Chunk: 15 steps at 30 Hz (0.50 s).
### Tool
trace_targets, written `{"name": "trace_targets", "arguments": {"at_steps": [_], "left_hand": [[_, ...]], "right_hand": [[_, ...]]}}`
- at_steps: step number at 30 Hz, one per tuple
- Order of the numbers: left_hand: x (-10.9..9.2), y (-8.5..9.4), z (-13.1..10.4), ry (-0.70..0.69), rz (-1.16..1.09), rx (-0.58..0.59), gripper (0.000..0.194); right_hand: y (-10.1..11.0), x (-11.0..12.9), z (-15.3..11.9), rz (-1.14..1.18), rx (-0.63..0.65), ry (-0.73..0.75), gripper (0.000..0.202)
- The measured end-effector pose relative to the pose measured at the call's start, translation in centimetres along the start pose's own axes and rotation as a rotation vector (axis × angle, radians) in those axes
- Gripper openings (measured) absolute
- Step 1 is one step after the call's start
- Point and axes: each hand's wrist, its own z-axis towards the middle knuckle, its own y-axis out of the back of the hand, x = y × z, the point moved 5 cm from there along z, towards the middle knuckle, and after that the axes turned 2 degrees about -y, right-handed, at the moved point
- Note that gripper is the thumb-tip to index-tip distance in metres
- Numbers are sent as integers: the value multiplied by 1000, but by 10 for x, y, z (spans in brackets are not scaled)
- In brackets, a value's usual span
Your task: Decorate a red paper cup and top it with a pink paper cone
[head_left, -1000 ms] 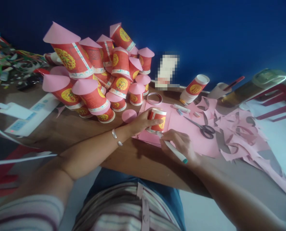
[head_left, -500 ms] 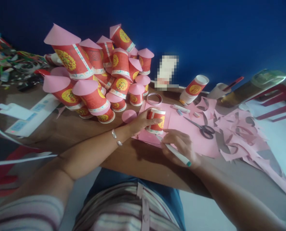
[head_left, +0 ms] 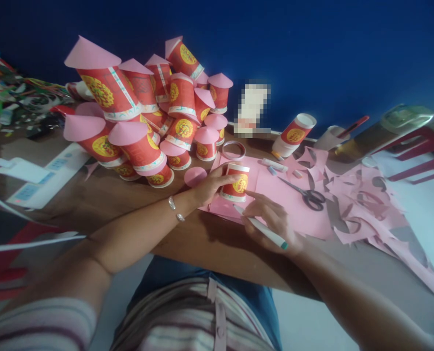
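Note:
A red paper cup (head_left: 236,189) with a yellow emblem and white bands stands on pink paper (head_left: 286,207). My left hand (head_left: 211,187) grips it from the left, its thumb across the front; the other fingers are hidden behind the cup. In my right hand (head_left: 270,217) is a white pen with a green end (head_left: 266,233), slanting with its tip to the upper left, just below the cup. My right index finger reaches to the cup's lower right side. Close by on the left lies a small pink paper cone (head_left: 195,176).
Many red cups with pink cone tops (head_left: 182,129) are piled at the left back. Scissors (head_left: 310,195), a tape roll (head_left: 234,150) and pink scraps (head_left: 370,204) lie rightward. A power strip (head_left: 52,170) sits left; stacked cups (head_left: 299,129) stand behind.
The cup has turned in my left hand: its white seam strip has gone from the front and the yellow emblem now faces me. Both hands stay in nearly the same place.

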Motion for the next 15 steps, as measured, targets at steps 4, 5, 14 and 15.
{"name": "trace_targets", "arguments": {"at_steps": [4,5,14,15], "left_hand": [[1,-1,-2,17,45,-16,65],[1,-2,-2,18,48,-14,65],[-3,-3,-2,18,8,7,63],[-2,-3,-2,24,8,9,62]], "right_hand": [[-1,0,-1,14,4,12,19],[-1,1,0,11,-5,15,20],[7,-2,-1,-117,-99,-13,19],[7,-3,-2,-125,-98,-17,19]]}}
